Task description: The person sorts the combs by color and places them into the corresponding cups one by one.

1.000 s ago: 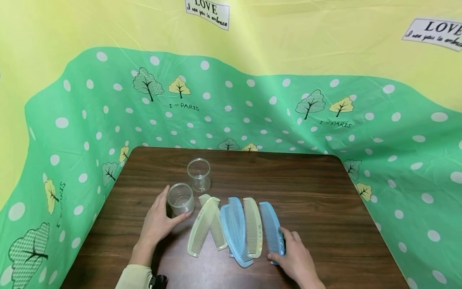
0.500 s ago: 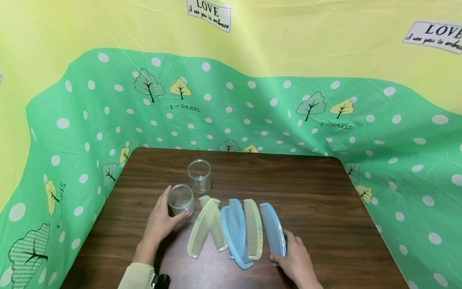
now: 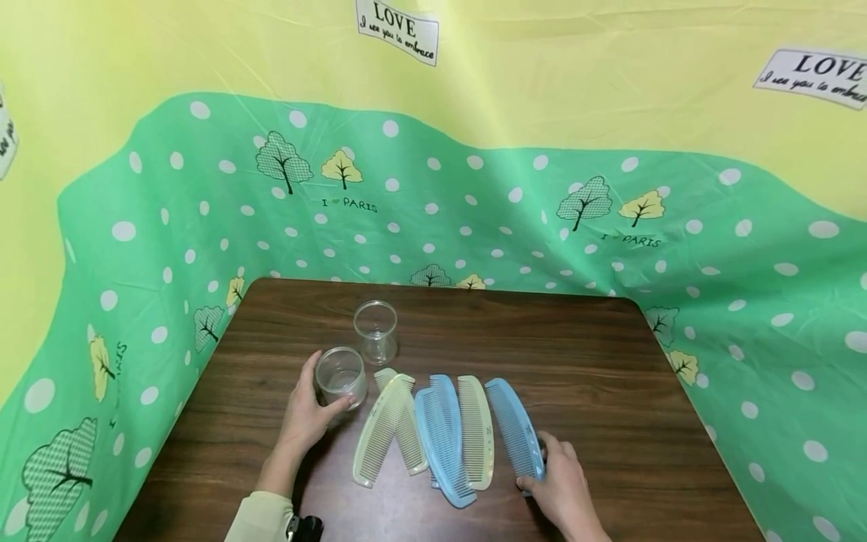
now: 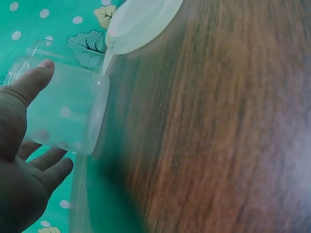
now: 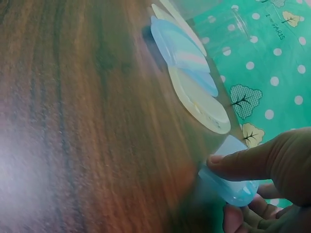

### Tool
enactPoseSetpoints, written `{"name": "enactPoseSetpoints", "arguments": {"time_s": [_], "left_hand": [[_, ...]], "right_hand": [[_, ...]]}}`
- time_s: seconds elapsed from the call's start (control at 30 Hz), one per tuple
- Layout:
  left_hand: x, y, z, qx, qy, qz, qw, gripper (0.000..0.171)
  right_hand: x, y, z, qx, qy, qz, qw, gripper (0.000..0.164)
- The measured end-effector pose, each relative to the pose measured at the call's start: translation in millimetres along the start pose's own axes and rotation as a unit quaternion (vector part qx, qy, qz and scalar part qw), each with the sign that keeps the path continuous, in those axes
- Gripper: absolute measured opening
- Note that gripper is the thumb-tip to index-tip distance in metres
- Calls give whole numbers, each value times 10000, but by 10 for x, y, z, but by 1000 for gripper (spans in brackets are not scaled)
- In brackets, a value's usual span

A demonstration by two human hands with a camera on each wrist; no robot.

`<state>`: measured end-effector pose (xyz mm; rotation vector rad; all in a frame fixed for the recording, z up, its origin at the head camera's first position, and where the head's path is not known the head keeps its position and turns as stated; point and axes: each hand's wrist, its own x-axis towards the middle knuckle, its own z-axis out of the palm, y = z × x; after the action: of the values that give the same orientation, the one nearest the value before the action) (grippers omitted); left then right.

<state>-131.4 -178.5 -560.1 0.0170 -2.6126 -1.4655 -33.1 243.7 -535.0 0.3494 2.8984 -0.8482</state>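
Note:
My left hand (image 3: 306, 415) is round the nearer clear glass cup (image 3: 341, 374), thumb at its front and fingers along its left side. The left wrist view shows the thumb against the wall of the cup (image 4: 68, 104). My right hand (image 3: 561, 476) pinches a light blue comb (image 3: 513, 421) by its near end, thumb on the toothed side. In the right wrist view this comb (image 5: 233, 187) lies between thumb and curled fingers. Left of it lies a pale yellow comb (image 3: 477, 433), then blue combs (image 3: 436, 436) overlapping each other. Two pale yellow combs (image 3: 381, 433) cross beside the cup.
A second clear glass cup (image 3: 375, 335) stands just behind the first. The dark wooden table (image 3: 609, 361) ends at a green and yellow patterned cloth (image 3: 474, 218) at the back and sides. A dark wrist device (image 3: 306, 528) sits at the left sleeve (image 3: 260, 518).
The right hand has shifted a little to the right, and the blue comb's near end has swung right with it. The left hand stays at the cup. The head view has shifted slightly.

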Motion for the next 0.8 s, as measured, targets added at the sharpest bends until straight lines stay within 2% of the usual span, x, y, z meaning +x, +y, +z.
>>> {"name": "enactPoseSetpoints", "arguments": {"time_s": [0.2, 0.3, 0.4, 0.6, 0.8], "left_hand": [[0, -11, -8, -485, -48, -194, 9986, 100], [26, -11, 3, -568, -56, -189, 9982, 98], [31, -11, 21, -547, -32, -195, 9983, 97], [40, -13, 27, -501, 40, -257, 9984, 98], [43, 5, 10, -567, -29, -358, 9977, 98]], "right_hand": [[12, 10, -77, 322, 65, -121, 9994, 77], [21, 15, -124, 464, 1, -79, 9989, 72], [30, 29, -167, 503, 9, -117, 9987, 65], [50, 42, -204, 396, 341, -473, 9975, 40], [42, 26, -238, 783, 263, -402, 9958, 36]]}}
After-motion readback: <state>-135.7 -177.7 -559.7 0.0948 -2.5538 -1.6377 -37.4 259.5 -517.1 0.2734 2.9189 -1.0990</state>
